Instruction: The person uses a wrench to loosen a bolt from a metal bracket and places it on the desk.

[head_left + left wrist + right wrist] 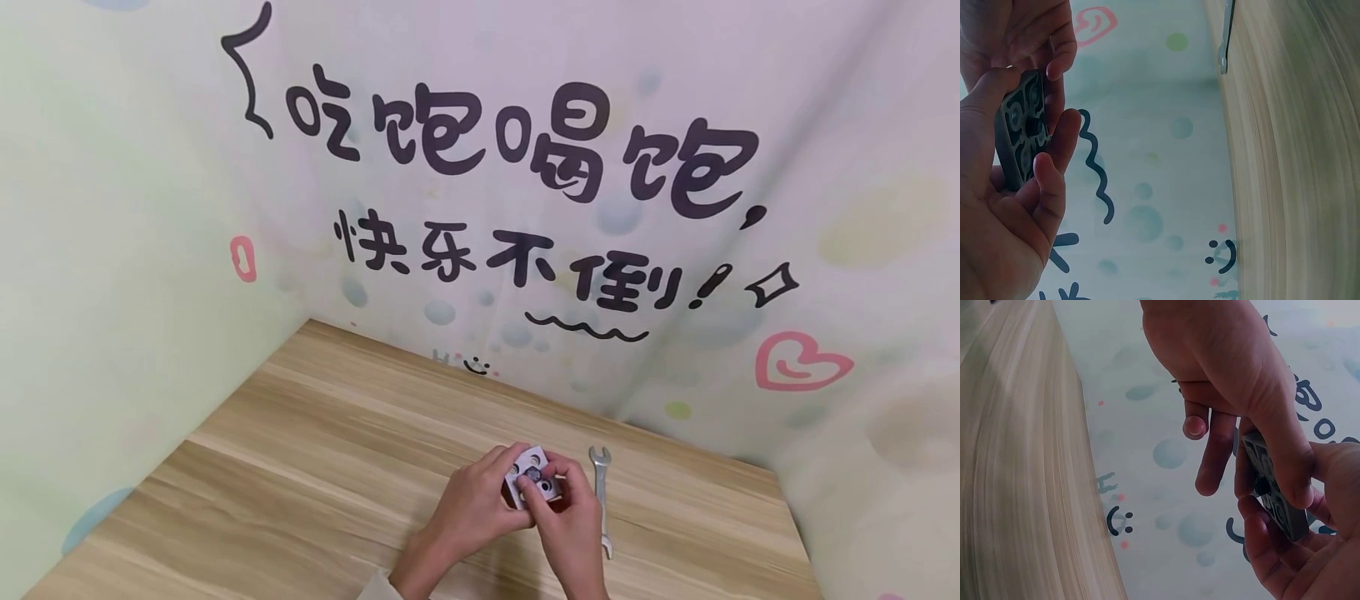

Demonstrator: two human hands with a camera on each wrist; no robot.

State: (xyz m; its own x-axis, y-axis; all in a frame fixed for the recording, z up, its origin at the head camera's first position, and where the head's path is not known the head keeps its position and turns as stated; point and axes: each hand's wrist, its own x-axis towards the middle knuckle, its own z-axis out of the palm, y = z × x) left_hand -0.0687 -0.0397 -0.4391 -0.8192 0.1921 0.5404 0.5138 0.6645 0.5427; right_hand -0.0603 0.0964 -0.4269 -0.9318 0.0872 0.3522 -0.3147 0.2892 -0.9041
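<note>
A small square metal plate (537,454) with round holes is held up over the table, its holed face toward the head camera. My left hand (472,508) grips the plate by its edges. A dark bolt (533,474) stands in the middle of the plate. With thumb and index finger, my right hand (567,517) pinches around the bolt's head. In the left wrist view the plate's ribbed underside (1022,156) shows, with the bolt's dark end (1034,127) sticking out. The right thumb covers part of the plate (1294,525) in the right wrist view.
An open-ended wrench (601,492) lies on the wooden table (300,467), just right of the right hand, which partly overlaps it. Behind the table rises a pale wall covering (465,50) with dark lettering. Another pale wall (112,292) borders the table's left side.
</note>
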